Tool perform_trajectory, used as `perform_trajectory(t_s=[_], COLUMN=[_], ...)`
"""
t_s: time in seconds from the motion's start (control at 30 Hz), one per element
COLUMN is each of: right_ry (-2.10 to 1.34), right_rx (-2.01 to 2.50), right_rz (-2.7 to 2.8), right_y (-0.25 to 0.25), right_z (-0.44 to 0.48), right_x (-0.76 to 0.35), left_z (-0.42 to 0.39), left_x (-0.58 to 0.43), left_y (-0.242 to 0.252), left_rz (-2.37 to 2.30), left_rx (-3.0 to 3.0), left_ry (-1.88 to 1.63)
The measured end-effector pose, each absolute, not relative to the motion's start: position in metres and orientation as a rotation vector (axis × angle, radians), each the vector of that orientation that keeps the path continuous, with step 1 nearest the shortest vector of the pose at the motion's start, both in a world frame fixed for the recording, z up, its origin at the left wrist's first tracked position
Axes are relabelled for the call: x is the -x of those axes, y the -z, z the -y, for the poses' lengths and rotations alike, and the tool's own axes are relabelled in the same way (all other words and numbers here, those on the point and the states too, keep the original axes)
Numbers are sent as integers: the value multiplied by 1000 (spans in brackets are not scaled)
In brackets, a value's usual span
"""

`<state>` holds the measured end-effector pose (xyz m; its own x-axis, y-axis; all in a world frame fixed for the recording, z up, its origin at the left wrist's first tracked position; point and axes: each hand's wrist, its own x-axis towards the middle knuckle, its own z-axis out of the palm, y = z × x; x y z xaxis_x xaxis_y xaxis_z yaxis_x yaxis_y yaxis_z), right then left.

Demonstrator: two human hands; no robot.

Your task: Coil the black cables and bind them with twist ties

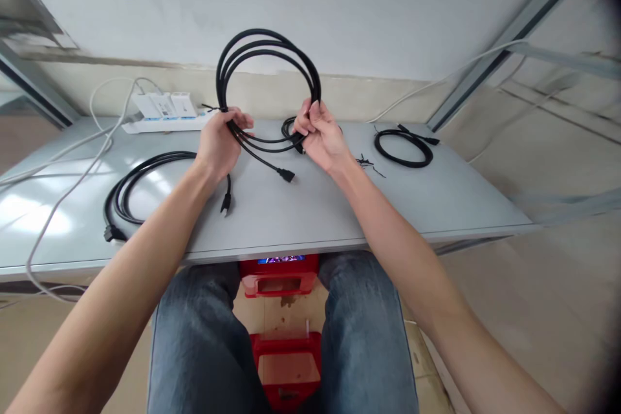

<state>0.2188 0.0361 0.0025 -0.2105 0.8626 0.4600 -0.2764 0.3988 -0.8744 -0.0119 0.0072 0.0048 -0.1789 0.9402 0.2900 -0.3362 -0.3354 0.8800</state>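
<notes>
Both my left hand and my right hand are closed on the black coiled cable, held upright above the grey table, its plug dangling.

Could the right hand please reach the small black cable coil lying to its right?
Probably yes: bare grey tabletop lies between, but the right hand is gripping the large black cable loop.
</notes>
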Motion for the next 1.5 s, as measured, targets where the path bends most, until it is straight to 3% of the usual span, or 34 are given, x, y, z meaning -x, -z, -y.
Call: perform_trajectory(t_s=[0.17, 0.37, 0.53, 0.67, 0.77, 0.83, 1.13, 1.27, 1.37, 1.5], right_ry=[-839, -553, -312, -169, -116, -97, -77, -18, 10, 125], right_rx=[599, 701, 677, 667, 624, 605, 735, 731, 808, 1093], right_rz=[1358, 1840, 2246, 2423, 2461, 2464, 2100, 1788, 1593, 1404], right_y=[-5, 3, 17, 15, 12, 11, -4, -5, -2, -2], right_z=[-44, -42, -41, -34, -31, -32, -27, -27, -31, -14], right_x=[-231, -232, -214, -211, -213, -213, -222, -236, -247, -288], left_z=[-16, -17, -2, 12, 14, 12, 15, 16, 14, 11], left_x=[25, 34, 28, 19, 19, 21, 22, 22, 21, 21], left_y=[10, 2, -13, -13, -6, -2, -5, -4, -1, 5], left_rz=[-1066, -1139, -1275, -1237, -1271, -1281, -1366, -1441, -1433, -1441], left_rx=[-1057, -654, -1124, -1966, -2169, -2155, -1972, -1951, -2108, -2423], left_ry=[-1701, -1932, -2194, -1770, -1287, -1191, -1795, -1884, -1671, -924])
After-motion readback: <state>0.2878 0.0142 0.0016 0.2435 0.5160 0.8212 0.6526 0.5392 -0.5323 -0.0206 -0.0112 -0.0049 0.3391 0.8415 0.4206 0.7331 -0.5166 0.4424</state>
